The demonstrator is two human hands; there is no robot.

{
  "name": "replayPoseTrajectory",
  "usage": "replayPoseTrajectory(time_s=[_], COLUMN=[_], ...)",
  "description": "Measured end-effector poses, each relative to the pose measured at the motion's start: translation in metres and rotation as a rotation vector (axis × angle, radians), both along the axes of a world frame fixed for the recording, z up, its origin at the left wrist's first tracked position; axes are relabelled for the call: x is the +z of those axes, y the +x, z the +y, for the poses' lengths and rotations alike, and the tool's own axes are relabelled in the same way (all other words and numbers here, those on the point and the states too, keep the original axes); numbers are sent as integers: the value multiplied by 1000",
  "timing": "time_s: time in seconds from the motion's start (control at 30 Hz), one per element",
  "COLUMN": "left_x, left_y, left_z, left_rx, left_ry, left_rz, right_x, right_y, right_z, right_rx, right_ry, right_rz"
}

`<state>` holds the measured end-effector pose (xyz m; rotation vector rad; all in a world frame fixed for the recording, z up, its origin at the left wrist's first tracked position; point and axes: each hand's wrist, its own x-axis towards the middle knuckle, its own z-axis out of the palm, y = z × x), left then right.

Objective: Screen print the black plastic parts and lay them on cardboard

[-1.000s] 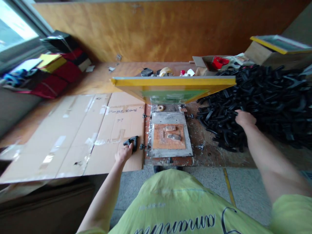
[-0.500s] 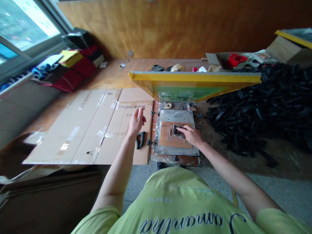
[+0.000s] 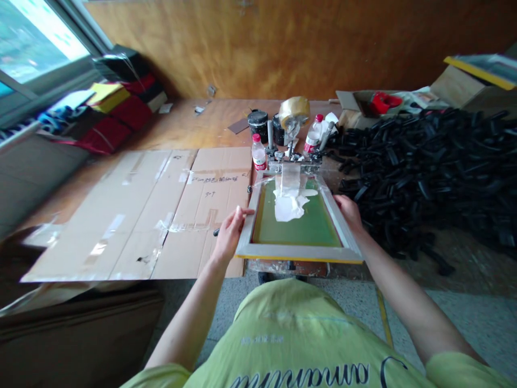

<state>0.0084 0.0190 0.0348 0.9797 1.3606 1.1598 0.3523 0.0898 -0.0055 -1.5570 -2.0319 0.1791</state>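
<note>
Hands on a likely silkscreen frame

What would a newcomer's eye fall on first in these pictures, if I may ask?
The green screen at centre catches the eye first, smeared with white ink, its frame held by the left hand and right hand. To its right lies a large heap of black pieces, and to its left a broad cardboard sheet.
</note>
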Motion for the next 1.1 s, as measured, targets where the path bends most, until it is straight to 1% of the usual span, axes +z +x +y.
replayPoseTrajectory(time_s=[0.07,0.13,0.17,0.23,0.3,0.37,0.47,0.57,0.63,0.67,0.73,0.8,0.87,0.93,1.0,1.03,1.1], left_x=[-34,-63,-75,-92,-101,-105,-108,-111,-113,-113,-113,-112,-112,-110,-106,-102,-90], left_y=[-1,0,1,1,0,-2,-5,-5,-4,-4,-4,-4,-4,-4,-3,-3,-2], left_z=[-14,-19,-19,-16,-13,-12,-13,-14,-15,-15,-15,-15,-15,-16,-16,-17,-17], left_rx=[-62,-85,-87,-82,-82,-91,-108,-96,-88,-86,-92,-103,-116,-115,-106,-103,-103], left_ry=[-106,-147,-160,-174,-178,-178,-179,-173,-162,-157,-149,-146,-149,-156,-165,-171,-186], left_rz=[-5,10,27,72,120,157,193,208,217,221,221,203,170,145,124,107,63], right_x=[17,32,36,39,34,24,12,13,19,21,21,15,5,0,3,9,25], right_y=[-8,-33,-50,-82,-103,-108,-96,-78,-74,-74,-80,-85,-85,-83,-82,-84,-91], right_z=[18,33,39,43,38,23,-5,-21,-19,-16,-13,-17,-28,-38,-38,-33,-13], right_rx=[-25,21,64,155,217,267,404,599,664,652,566,491,492,536,542,517,421], right_ry=[47,88,87,13,-121,-215,-229,-231,-257,-261,-228,-165,-132,-150,-185,-198,-205], right_rz=[4,-41,-92,-232,-355,-433,-479,-468,-457,-451,-433,-417,-407,-382,-343,-318,-260])
